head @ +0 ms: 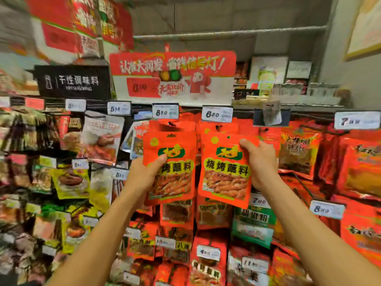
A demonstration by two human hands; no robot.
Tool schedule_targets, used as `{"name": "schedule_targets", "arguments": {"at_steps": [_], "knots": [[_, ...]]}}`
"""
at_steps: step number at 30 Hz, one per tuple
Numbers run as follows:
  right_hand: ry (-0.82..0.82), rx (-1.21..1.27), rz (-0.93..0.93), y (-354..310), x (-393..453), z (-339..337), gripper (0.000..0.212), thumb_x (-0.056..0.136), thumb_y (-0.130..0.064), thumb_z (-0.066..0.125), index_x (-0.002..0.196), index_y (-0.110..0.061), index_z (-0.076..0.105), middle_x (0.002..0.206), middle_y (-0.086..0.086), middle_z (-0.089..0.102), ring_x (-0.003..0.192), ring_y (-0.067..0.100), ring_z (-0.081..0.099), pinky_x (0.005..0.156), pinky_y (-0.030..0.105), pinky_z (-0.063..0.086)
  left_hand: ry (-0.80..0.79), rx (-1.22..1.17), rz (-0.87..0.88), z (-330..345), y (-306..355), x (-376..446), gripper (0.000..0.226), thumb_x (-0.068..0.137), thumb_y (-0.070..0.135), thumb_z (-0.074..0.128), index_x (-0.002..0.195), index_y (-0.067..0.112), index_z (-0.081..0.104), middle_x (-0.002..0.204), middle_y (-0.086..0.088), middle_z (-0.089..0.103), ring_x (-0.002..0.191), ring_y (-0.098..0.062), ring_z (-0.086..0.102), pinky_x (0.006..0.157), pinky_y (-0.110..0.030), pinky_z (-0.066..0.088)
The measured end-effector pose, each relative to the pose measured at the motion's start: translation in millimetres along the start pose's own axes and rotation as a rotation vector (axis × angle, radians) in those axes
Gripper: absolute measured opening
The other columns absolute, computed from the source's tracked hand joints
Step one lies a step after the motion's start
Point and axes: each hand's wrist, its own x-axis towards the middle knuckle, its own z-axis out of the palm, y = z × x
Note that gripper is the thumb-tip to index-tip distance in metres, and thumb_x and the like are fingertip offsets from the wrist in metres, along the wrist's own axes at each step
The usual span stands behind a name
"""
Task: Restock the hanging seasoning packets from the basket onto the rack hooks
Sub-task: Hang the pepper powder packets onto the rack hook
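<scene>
Raised side by side before the rack (243,109): left hand (144,174) pinching one red packet (171,168), right hand (261,162) gripping another packet (225,170), both arms outstretched.

Held red seasoning packets: two, left packet (173,162) and right packet (226,168).
Hands: two, left hand (144,174), right hand (261,162).
Black category sign (72,82): one.
Red promotional banner (173,76): one.
Hanging packets and price tags: too many and too blurred to count.

A shop: price tags (165,111) on hooks of hanging seasoning packets (299,153).
</scene>
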Motion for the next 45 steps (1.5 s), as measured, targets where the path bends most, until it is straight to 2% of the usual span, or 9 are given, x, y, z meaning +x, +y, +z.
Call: {"name": "schedule_targets", "arguments": {"at_steps": [3,9,14,20,24,30,36,42,45], "knots": [[-0.024,-0.080,-0.053,-4,12,13,0.018,0.085,-0.023,0.076,0.069,-0.032,0.076,0.074,-0.003,0.073,0.074,0.019,0.066,0.074,0.042,0.055,0.005,0.043,0.070,-5,5,10,0.013,0.089,0.029,0.076,0.082,0.039,0.079,0.079,0.015,0.078,0.069,0.003,0.071,0.057,-0.011,0.051],[-0.011,-0.214,-0.128,-9,29,44,0.019,0.083,-0.030,0.075,0.077,-0.013,0.071,0.079,0.002,0.075,0.074,0.024,0.069,0.073,0.048,0.057,-0.057,0.067,0.033,5,5,23,0.023,0.090,0.037,0.074,0.098,0.015,0.075,0.092,0.002,0.080,0.086,-0.018,0.077,0.076,-0.035,0.057],[0.019,-0.300,-0.113,-5,39,50,0.026,0.084,-0.024,0.069,0.082,0.001,0.066,0.076,0.014,0.070,0.066,0.021,0.057,0.063,0.039,0.044,-0.089,0.064,0.035,15,9,30,0.025,0.091,0.038,0.072,0.102,0.015,0.072,0.092,0.006,0.080,0.084,-0.014,0.076,0.072,-0.032,0.055],[0.029,-0.346,-0.100,-6,40,57,0.020,0.087,-0.027,0.070,0.080,-0.008,0.070,0.078,0.005,0.075,0.083,0.035,0.071,0.075,0.053,0.057,-0.135,0.051,0.041,24,4,37,0.023,0.091,0.039,0.072,0.100,0.018,0.072,0.094,0.004,0.080,0.087,-0.015,0.076,0.076,-0.035,0.056],[0.051,-0.364,-0.125,0,37,54,0.025,0.085,-0.031,0.069,0.076,-0.007,0.068,0.074,0.006,0.073,0.079,0.036,0.070,0.074,0.053,0.056,-0.130,0.029,0.053,28,0,39,0.021,0.092,0.038,0.072,0.100,0.019,0.070,0.092,0.007,0.079,0.085,-0.012,0.076,0.062,-0.016,0.054],[0.143,-0.352,-0.110,7,42,50,0.032,0.084,-0.035,0.071,0.072,-0.005,0.067,0.070,0.004,0.072,0.073,0.034,0.068,0.072,0.049,0.055,-0.143,0.034,0.050,42,-4,38,0.009,0.093,0.035,0.071,0.091,0.027,0.067,0.081,0.020,0.077,0.078,-0.004,0.075,0.063,-0.019,0.055],[0.082,-0.572,-0.011,6,53,41,0.036,0.095,-0.048,0.063,0.113,-0.017,0.065,0.109,-0.003,0.064,0.107,0.028,0.062,0.086,0.035,0.047,-0.122,0.051,-0.019,62,-3,45,0.034,0.095,0.055,0.061,0.102,0.024,0.073,0.094,0.007,0.080,0.089,-0.015,0.076,0.084,-0.040,0.057],[0.082,-0.306,-0.220,7,34,19,0.016,0.095,-0.028,0.066,0.106,-0.016,0.065,0.088,-0.007,0.066,0.080,0.010,0.065,0.070,0.029,0.049,-0.186,0.047,0.007,91,-9,54,0.028,0.094,0.039,0.068,0.112,0.017,0.071,0.115,-0.004,0.076,0.103,-0.020,0.073,0.086,-0.034,0.059],[0.034,-0.314,-0.168,3,37,15,0.012,0.095,-0.030,0.068,0.095,-0.019,0.065,0.079,-0.002,0.066,0.062,0.007,0.064,0.055,0.035,0.051,-0.186,0.006,-0.010,111,-8,58,0.012,0.097,0.026,0.067,0.098,0.016,0.072,0.097,-0.003,0.080,0.087,-0.019,0.076,0.066,-0.024,0.057]]}}
